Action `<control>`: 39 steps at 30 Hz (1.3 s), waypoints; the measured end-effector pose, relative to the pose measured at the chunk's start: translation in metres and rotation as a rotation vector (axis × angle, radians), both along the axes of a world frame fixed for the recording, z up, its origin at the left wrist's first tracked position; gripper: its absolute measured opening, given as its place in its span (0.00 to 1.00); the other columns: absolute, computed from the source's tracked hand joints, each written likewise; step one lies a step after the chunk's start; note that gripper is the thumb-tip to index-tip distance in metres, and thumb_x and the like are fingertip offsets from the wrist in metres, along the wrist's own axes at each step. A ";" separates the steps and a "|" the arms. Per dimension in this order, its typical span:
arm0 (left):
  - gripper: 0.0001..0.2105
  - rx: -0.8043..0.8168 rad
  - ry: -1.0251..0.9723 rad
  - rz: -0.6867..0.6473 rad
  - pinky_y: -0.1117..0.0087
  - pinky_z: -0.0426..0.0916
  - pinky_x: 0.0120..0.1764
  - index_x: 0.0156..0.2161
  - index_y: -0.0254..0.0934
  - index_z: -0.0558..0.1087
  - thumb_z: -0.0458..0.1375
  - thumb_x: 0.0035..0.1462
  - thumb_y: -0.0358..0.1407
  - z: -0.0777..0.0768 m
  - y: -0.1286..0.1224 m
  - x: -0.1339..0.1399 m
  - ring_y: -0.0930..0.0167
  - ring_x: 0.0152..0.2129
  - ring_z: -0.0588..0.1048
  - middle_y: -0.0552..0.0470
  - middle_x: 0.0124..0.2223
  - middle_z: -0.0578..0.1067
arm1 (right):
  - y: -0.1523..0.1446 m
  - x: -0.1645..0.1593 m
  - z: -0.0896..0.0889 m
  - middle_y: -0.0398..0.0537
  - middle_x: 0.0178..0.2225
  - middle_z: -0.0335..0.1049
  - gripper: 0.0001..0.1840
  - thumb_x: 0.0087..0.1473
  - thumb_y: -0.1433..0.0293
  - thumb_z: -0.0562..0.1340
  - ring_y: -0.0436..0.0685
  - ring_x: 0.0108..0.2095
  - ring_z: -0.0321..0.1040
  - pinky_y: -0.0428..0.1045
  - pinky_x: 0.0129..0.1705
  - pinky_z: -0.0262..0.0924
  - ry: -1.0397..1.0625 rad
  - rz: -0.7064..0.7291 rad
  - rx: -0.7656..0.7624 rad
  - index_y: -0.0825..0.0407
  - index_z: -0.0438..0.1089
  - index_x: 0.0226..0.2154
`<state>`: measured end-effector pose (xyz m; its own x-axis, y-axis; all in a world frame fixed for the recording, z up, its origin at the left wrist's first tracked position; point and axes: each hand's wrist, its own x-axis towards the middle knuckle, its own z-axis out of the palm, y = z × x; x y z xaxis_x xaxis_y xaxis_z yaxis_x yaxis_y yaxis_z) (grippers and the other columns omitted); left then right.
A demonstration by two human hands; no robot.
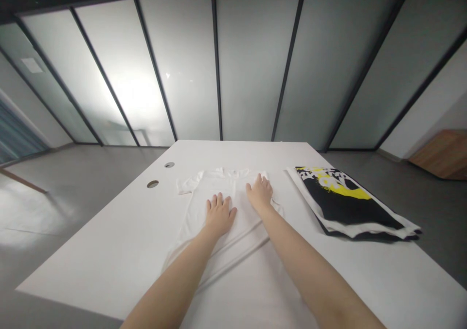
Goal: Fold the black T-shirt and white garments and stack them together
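Both palms are down on the white shirt [243, 216], one garment laid out on the counter [109, 251], directly under the fingers! The left hand [220, 214] has its fingers fanned and thumb out, flat on the cloth; the right hand [260, 192], a touch farther out, has its fingers loosely bent, thumb standing away, with no cloth seen pinched between. Smoothing or steadying looks like the step here, and a next move would call for easing the pressure before any edge can be gripped.

Now the count: two hands, one shirt, one short sleeve [186, 185] plainly showing, beyond and left of the left fingers. Right of the right fingers, well apart, one folded stack [337, 207] in black, white and yellow, its layers too merged to number. Left of the left fingers, two round holes [152, 184].
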<state>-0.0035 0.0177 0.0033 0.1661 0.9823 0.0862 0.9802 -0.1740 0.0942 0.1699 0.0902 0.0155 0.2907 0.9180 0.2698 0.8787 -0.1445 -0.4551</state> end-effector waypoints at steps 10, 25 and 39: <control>0.29 0.008 0.027 -0.016 0.40 0.52 0.69 0.72 0.40 0.62 0.45 0.73 0.51 -0.003 0.000 -0.003 0.47 0.72 0.57 0.35 0.76 0.57 | 0.008 0.019 -0.026 0.51 0.53 0.77 0.18 0.62 0.74 0.58 0.58 0.56 0.70 0.51 0.63 0.58 -0.008 0.513 0.099 0.48 0.79 0.49; 0.24 0.038 -0.048 -0.038 0.42 0.53 0.69 0.67 0.42 0.68 0.48 0.73 0.47 -0.001 -0.003 -0.006 0.50 0.71 0.58 0.37 0.74 0.61 | 0.012 0.033 -0.025 0.63 0.60 0.71 0.24 0.61 0.68 0.61 0.69 0.63 0.64 0.64 0.66 0.55 0.061 0.315 0.045 0.54 0.73 0.59; 0.20 0.044 -0.121 -0.049 0.42 0.54 0.69 0.62 0.43 0.73 0.51 0.72 0.45 0.003 -0.003 -0.005 0.52 0.70 0.60 0.40 0.73 0.63 | 0.007 0.035 -0.022 0.67 0.65 0.65 0.27 0.67 0.59 0.58 0.75 0.67 0.58 0.64 0.68 0.50 -0.156 0.187 -0.095 0.54 0.71 0.62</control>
<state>-0.0089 0.0145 0.0061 0.2000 0.9680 0.1515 0.9523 -0.2284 0.2023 0.2046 0.0974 -0.0068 0.0748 0.9753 0.2080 0.9526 -0.0082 -0.3041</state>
